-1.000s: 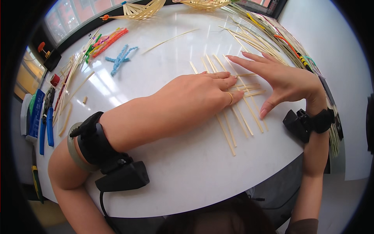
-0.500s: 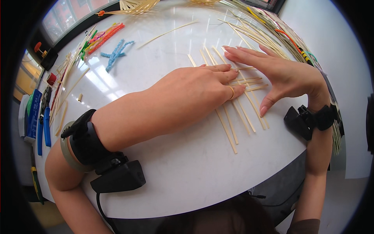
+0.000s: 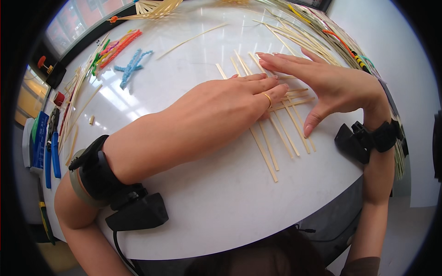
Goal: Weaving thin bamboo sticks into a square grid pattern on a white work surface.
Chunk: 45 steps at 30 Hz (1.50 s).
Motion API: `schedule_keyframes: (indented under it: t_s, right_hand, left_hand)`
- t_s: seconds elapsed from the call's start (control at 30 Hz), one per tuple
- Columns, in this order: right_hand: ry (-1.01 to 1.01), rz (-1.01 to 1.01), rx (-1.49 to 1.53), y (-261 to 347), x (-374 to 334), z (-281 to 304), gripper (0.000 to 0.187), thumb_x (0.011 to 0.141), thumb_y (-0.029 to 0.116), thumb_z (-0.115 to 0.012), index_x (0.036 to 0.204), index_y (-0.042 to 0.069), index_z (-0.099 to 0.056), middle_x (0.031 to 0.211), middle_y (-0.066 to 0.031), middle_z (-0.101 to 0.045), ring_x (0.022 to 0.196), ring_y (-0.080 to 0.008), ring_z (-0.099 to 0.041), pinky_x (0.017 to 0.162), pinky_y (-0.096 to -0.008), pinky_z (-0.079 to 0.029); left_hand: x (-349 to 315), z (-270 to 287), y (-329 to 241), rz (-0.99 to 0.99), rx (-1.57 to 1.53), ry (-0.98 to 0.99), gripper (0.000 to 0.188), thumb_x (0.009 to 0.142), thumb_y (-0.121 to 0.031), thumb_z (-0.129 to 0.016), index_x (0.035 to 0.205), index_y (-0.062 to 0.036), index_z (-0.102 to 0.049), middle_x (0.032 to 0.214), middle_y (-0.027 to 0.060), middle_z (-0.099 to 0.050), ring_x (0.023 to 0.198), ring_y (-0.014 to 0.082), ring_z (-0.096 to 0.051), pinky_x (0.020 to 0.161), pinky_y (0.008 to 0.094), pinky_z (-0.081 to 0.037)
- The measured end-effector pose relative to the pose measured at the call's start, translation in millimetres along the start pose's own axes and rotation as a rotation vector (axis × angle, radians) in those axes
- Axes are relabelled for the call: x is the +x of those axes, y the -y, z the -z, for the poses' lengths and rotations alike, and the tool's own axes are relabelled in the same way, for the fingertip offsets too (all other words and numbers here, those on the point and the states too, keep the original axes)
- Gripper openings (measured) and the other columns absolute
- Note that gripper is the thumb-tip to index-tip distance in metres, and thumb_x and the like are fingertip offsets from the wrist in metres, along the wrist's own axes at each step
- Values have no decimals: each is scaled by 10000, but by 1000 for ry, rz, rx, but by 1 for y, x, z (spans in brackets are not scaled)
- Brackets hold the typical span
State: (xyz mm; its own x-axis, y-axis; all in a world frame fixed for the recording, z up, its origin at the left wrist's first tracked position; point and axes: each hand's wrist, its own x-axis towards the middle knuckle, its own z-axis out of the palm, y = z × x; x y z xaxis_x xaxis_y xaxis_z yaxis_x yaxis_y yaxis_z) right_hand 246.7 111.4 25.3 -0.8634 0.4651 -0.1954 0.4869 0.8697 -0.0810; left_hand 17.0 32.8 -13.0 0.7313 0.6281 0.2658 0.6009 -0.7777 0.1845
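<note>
Flat bamboo strips (image 3: 264, 156) lie on the white table, several running lengthwise. Shorter cross strips (image 3: 297, 103) cross them on the right, forming a small lattice. My left hand (image 3: 239, 99) rests palm down over the lattice's left and middle, a ring on one finger. Its fingers lie flat, close together, over the crossings and hide part of them. My right hand (image 3: 329, 87) is held at the lattice's right side with thumb and fingers spread wide. Its fingertips reach the far ends of the lengthwise strips, and its thumb is by a near part of the rightmost strip.
A blue pipe-cleaner shape (image 3: 133, 68) and coloured pipe cleaners (image 3: 120, 48) lie at far left. Blue-handled pliers (image 3: 55, 152) sit at the left edge. Loose strips (image 3: 299, 39) are heaped at far right. Woven pieces (image 3: 159, 11) stand at the back.
The fingers of my left hand have shifted slightly away from me, uncovering more of the nearest cross strip. My right hand stays almost in place. The whole view has shifted a little.
</note>
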Motion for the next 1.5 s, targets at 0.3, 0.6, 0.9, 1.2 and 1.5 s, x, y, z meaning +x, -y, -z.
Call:
schedule_keyframes:
  t_s: [0.3, 0.6, 0.9, 1.2, 1.5]
  right_hand:
    - [-20, 23, 23, 0, 1, -2, 1359, 423, 667, -777, 1494, 114, -149, 1515, -91, -284, 1419, -257, -210, 1136, -546, -55]
    - [-16, 1, 63, -1, 1, -1, 1344, 438, 645, -793, 1493, 112, -152, 1519, -89, -275, 1416, -256, -220, 1134, -551, -54]
    - [-87, 62, 185, -3, -8, 16, 1223, 560, 601, -773, 1493, 100, -162, 1532, -144, -218, 1433, -276, -149, 1147, -489, -48]
    - [-377, -65, 110, 2, 0, 18, 590, 931, 212, -554, 1449, 83, -303, 1484, -135, -333, 1393, -256, -270, 1144, -396, -175]
    - [-262, 0, 232, 7, 0, 17, 532, 953, 172, -516, 1434, 53, -323, 1454, -147, -375, 1321, -280, -367, 1086, -349, -303]
  left_hand:
    - [-2, -4, 4, -36, 97, -37, 449, 906, -123, -512, 1348, -74, -453, 1430, 167, -389, 1241, 315, -468, 977, 366, -439]
    - [-2, -1, 3, -23, 74, -16, 428, 910, -126, -502, 1337, -134, -485, 1415, 153, -418, 1260, 300, -456, 984, 361, -434]
    - [-1, -3, 1, -16, 149, 11, 411, 934, -179, -495, 1344, -159, -474, 1377, 48, -485, 1274, 211, -456, 947, 320, -475]
    - [4, 36, 4, -4, 251, -57, 451, 894, -120, -553, 1334, -57, -473, 1394, 83, -463, 1319, 260, -391, 1020, 351, -411]
    - [-3, 32, 31, -122, 105, 301, 555, 960, -265, -458, 1476, -232, -258, 1556, 48, -163, 1434, 289, -122, 1136, 497, -195]
